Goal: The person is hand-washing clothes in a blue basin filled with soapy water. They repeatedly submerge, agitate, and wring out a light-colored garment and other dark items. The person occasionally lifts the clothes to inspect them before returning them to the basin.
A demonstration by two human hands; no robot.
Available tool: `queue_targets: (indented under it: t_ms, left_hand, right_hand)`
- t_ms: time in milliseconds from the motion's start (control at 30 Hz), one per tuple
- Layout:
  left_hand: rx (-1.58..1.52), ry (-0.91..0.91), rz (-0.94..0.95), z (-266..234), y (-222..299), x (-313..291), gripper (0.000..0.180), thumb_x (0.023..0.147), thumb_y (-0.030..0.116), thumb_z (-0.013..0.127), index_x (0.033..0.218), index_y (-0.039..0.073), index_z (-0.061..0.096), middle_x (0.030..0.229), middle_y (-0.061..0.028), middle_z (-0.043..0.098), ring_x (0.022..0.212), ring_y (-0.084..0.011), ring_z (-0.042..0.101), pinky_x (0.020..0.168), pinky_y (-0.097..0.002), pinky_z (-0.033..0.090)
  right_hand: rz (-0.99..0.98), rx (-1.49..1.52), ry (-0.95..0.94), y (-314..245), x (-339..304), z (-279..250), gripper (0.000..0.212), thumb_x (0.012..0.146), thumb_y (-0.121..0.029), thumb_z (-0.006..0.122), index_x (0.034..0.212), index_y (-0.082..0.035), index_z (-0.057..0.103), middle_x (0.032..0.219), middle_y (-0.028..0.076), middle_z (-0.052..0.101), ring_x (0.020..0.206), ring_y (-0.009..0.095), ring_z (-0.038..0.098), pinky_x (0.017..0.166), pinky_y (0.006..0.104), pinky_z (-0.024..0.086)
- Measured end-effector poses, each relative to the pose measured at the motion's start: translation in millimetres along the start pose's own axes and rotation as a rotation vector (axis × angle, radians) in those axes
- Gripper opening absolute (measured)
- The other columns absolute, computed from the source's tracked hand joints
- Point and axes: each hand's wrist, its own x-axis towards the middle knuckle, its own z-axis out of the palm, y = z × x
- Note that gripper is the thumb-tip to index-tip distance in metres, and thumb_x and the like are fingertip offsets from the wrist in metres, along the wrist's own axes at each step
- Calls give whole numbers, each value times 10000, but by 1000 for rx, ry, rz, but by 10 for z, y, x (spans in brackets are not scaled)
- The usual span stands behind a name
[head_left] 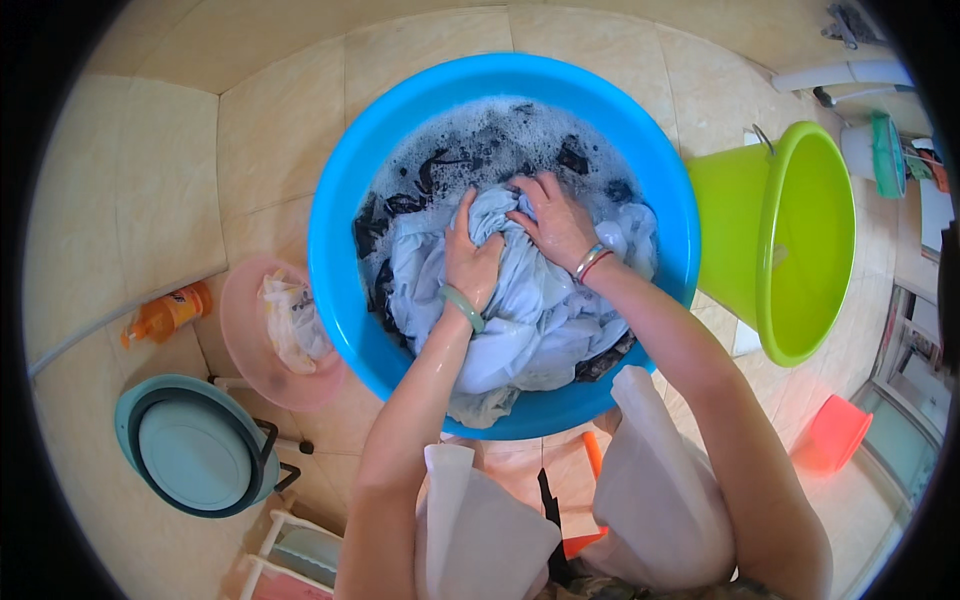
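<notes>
Centrally, the left hand (472, 260) and the right hand (560, 225) are grasping one bunched fold of the cloth (525, 290), each pinching it between thumb and curled fingers. The cloth is lying inside the basin (335, 200), rising in a crumpled mound under the grip and spreading toward the wearer. It is showing pale blue to white, looking soaked and glossy; tight creases are gathering between the hands, while broader, smoother folds are sagging on the near side of the grip. Lower down, its thinner parts are appearing greyish and partly see-through. Beyond the grip, suds (460, 130) are covering dark water, and darker fabric (372, 225) is surfacing there and to the left of the hands. Just behind the grip, a green bangle (463, 307) is encircling the left wrist, and bracelets (590, 262) are circling the right.

Outside the basin, to the right of the grip, a lime bucket (725, 210) is tilting beside the rim; farther right and nearer the wearer, a red tub (835, 432) is resting. To the left of the grip, a pink bowl (240, 335) is sitting near the basin, with an orange bottle (168, 313) lying beyond it.
</notes>
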Motion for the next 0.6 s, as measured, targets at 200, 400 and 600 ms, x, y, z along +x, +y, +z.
queue_targets:
  t_ms: [200, 400, 600]
  left_hand:
    - [294, 90, -197, -78, -318, 524, 411, 771, 110, 610, 1148, -48, 575, 1090, -235, 631, 1018, -299, 600, 914, -342, 452]
    - [-182, -19, -364, -75, -195, 452, 368, 855, 205, 602, 1118, -53, 599, 1121, -166, 636, 1061, -262, 596, 937, -357, 461]
    - [-1087, -324, -594, -236, 366, 55, 438, 934, 223, 554, 1305, -3, 496, 1180, -127, 602, 1111, -208, 563, 971, -339, 443]
  right_hand:
    - [244, -135, -214, 233, 431, 426, 454, 906, -374, 524, 1277, -122, 451, 1075, 221, 630, 917, 404, 634, 771, 497, 513]
    - [106, 4, -171, 299, 272, 453, 337, 925, -285, 460, 1199, -101, 531, 1267, 196, 530, 1044, 389, 592, 878, 454, 495]
    - [-251, 164, 8, -859, -407, -251, 325, 803, -149, 652, 1110, -96, 561, 944, 137, 534, 840, 316, 599, 704, 412, 498]
